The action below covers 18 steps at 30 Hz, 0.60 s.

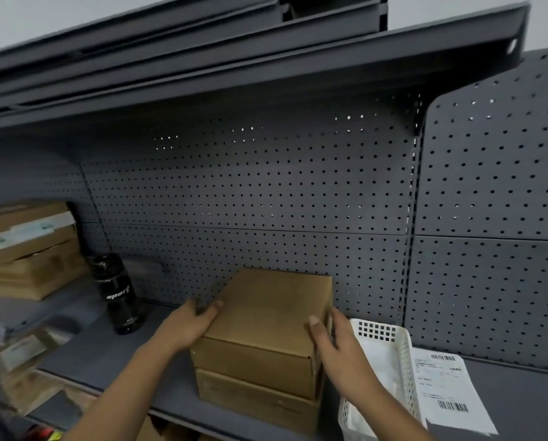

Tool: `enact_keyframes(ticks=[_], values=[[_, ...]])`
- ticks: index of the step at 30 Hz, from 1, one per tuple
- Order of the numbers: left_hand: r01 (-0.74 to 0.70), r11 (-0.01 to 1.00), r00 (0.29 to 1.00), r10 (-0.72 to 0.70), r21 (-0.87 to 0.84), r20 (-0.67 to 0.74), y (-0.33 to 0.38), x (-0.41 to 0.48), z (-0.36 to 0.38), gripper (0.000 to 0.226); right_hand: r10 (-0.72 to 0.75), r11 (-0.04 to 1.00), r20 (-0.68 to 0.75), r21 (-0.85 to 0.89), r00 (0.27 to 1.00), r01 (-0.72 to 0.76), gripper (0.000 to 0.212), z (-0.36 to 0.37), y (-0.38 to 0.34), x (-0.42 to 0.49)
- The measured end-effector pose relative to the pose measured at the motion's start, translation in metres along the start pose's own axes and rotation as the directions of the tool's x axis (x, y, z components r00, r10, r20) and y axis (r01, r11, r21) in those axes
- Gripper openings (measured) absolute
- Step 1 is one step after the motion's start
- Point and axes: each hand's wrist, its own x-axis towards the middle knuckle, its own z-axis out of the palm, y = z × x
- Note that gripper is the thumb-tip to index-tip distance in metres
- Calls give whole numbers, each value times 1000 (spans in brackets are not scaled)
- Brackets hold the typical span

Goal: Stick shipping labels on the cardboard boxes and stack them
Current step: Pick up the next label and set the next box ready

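A dark grey metal shelf [158,370] carries everything. Nearest, the left hand [186,329] and right hand [339,351] clasp the plain brown cardboard top box [266,316] by its sides, thumbs on its lid; it sits on a second brown cardboard box [253,396]. It looks light, stiff and smooth, so grip the side walls. Just right of the top box, a white perforated plastic basket [377,332] crowds the right hand, with a printed white shipping label sheet [444,386] beyond. Left of it stands a black sports bottle [120,294]; farther left, a pile of brown cartons [27,259].
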Motion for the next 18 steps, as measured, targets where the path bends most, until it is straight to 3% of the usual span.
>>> enact_keyframes(ticks=[3, 8, 13, 18], values=[[5, 990, 997, 6, -139, 78, -1, -2, 0, 103, 75, 996, 25, 47, 997, -76, 92, 11, -1, 1], [81, 905, 990, -25, -417, 139, 2, -10, 4, 89, 162, 974, 83, 148, 983, -172, 111, 17, -5, -1], [109, 861, 993, -73, -496, 91, 11, -15, 13, 67, 185, 955, 83, 221, 979, -200, 108, 21, -13, -1], [120, 830, 993, -92, -545, 78, 23, -28, 16, 58, 173, 951, 77, 246, 982, -187, 101, 13, -19, -3]])
